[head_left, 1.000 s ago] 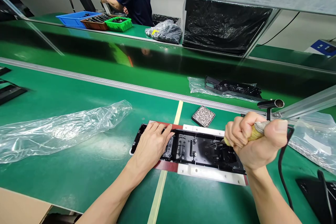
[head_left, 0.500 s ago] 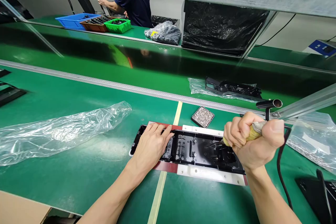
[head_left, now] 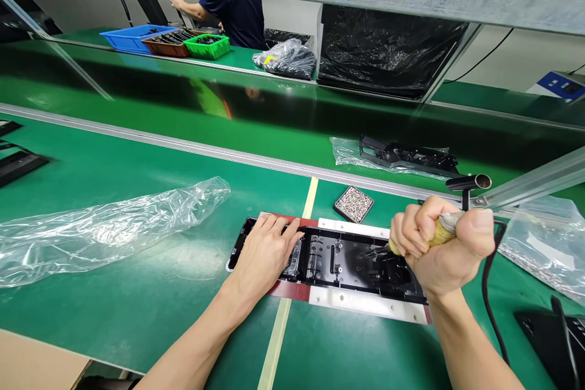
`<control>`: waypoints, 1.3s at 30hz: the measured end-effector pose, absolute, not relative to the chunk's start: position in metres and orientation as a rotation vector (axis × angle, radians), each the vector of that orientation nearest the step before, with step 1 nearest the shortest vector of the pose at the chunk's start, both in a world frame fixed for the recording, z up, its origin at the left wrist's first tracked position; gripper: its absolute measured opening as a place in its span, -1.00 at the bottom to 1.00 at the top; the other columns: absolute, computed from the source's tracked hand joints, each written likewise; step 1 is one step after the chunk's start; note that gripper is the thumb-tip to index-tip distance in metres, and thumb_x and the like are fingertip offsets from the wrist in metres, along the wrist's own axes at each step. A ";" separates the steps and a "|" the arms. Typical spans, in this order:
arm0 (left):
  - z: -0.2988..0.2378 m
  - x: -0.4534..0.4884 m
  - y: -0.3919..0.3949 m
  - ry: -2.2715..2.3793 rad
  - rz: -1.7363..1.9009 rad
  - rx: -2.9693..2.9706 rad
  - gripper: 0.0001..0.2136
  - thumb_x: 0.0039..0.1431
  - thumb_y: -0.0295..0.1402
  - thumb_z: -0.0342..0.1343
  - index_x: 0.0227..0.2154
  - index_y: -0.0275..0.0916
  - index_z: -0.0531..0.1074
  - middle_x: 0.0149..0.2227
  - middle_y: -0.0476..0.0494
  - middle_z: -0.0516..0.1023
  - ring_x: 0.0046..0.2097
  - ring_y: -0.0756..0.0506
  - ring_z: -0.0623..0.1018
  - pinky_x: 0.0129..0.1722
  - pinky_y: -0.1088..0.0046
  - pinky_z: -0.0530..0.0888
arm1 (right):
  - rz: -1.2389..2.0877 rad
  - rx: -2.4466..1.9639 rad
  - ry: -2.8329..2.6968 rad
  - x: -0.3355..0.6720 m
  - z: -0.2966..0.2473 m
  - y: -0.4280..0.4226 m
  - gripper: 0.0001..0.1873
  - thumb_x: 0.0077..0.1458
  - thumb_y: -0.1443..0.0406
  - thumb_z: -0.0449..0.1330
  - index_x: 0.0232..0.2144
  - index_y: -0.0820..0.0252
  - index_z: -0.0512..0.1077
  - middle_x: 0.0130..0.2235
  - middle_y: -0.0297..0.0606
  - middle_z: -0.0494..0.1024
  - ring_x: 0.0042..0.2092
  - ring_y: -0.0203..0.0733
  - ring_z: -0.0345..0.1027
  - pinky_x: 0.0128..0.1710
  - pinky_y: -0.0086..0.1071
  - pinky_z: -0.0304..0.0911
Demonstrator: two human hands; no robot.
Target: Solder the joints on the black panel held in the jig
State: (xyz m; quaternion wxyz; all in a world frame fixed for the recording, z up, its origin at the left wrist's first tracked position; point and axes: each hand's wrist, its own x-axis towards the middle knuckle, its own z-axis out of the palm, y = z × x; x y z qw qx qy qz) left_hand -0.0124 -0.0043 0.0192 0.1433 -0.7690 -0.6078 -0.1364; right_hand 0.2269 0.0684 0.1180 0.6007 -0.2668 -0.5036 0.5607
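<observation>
A long black plastic housing [head_left: 347, 259] lies in a white and red fixture [head_left: 365, 304] on the green bench. My left hand [head_left: 265, 253] rests flat on the housing's left end, fingers stretched out. My right hand [head_left: 441, 244] is a fist wrapped round the yellowish handle of a corded power screwdriver [head_left: 445, 228]. Its tip points down-left into the housing's right half. A black cable [head_left: 491, 292] runs from the tool down past my right wrist.
A small tray of screws [head_left: 354, 202] sits just behind the fixture. An empty clear plastic bag [head_left: 105, 231] lies to the left, another bag [head_left: 543, 244] at right. A bagged black part [head_left: 406, 155] rests on the belt. Coloured bins [head_left: 164, 41] and a person stand far back.
</observation>
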 end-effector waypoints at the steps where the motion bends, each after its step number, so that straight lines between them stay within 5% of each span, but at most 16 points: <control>1: 0.019 -0.012 -0.004 -1.753 -0.395 -2.218 -0.72 0.45 -0.32 0.01 0.06 -0.30 0.52 -0.20 -0.23 0.59 -0.17 -0.22 0.52 -0.05 0.15 0.42 | 1.295 -0.625 -1.166 0.227 0.118 0.068 -0.38 0.17 -0.14 0.13 -0.70 0.14 0.24 -0.75 -0.45 0.08 -0.73 -0.40 -0.13 -0.77 -0.47 -0.13; 18: 0.017 -0.010 -0.005 -1.747 -0.384 -2.199 -0.72 0.45 -0.30 0.02 0.04 -0.30 0.53 -0.24 -0.20 0.58 -0.20 -0.21 0.52 -0.08 0.15 0.43 | 1.339 -0.640 -1.228 0.229 0.122 0.065 -0.40 0.17 -0.11 0.15 -0.70 0.15 0.25 -0.74 -0.44 0.09 -0.70 -0.38 -0.09 -0.74 -0.44 -0.06; 32: 0.016 -0.011 -0.003 -1.703 -0.412 -2.179 -0.73 0.44 -0.32 0.03 0.01 -0.31 0.56 -0.24 -0.21 0.60 -0.20 -0.22 0.54 -0.10 0.17 0.43 | 1.539 -0.517 -1.317 0.266 0.128 0.084 -0.43 0.29 -0.05 -0.07 -0.63 0.12 0.33 -0.70 -0.37 0.16 -0.70 -0.27 0.04 -0.68 -0.25 0.18; 39: 0.013 -0.010 -0.003 -1.707 -0.423 -2.190 -0.72 0.43 -0.31 0.04 0.03 -0.32 0.54 -0.21 -0.23 0.60 -0.17 -0.24 0.54 -0.09 0.15 0.45 | 1.338 -0.632 -1.141 0.249 0.160 0.063 -0.49 0.11 -0.03 0.18 -0.69 0.14 0.30 -0.74 -0.38 0.13 -0.74 -0.32 0.01 -0.76 -0.33 0.03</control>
